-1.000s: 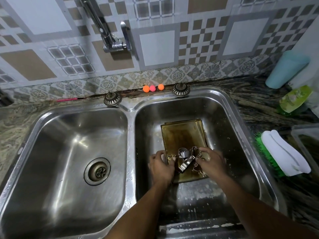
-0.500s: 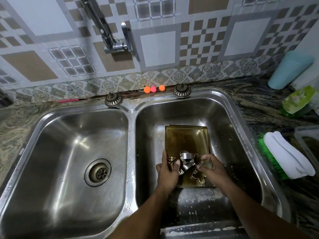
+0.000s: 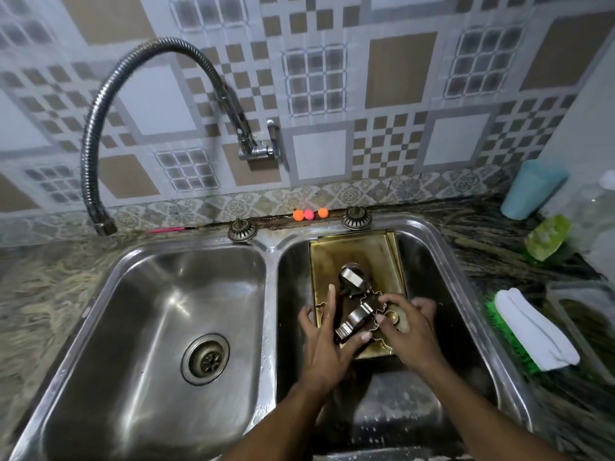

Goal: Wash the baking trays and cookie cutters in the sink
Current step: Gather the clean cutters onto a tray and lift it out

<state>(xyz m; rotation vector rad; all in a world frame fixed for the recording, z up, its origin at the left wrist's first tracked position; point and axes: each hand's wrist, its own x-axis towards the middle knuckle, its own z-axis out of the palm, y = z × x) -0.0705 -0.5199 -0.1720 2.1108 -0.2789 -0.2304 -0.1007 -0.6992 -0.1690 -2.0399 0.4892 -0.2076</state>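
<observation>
The left basin [image 3: 149,311] of the sink lies bare down to its drain. The hose tap [image 3: 100,128] hangs its nozzle over the counter behind that basin's back-left corner, and I can see no water coming out. What has changed is over in the right basin [image 3: 432,277]. A moment ago the stacked baking trays [image 3: 359,254] lay in the middle of its floor with bare steel behind them; now they reach up to the basin's back edge. The cookie cutters [image 3: 354,281] on top have spread, and a round one sits farther up the tray than before. I'd judge the load is only being shifted and sorted, so with the tap dry the washing proper has not begun. The left hand [image 3: 327,341] lies at the trays' near-left corner with its fingers straight and spread. Its forefinger points toward the back edge and its thumb touches a curved cutter; it grips nothing. The right hand [image 3: 409,331], at the near-right corner, has its fingers curled down round the thin wavy-edged cutters there, holding them in a narrow pinch. How many it has I cannot tell. Both forearms come in over the sink's front edge. On the counter past the sink's right edge a white cloth [image 3: 532,327] rests on a green brush [image 3: 499,327].
</observation>
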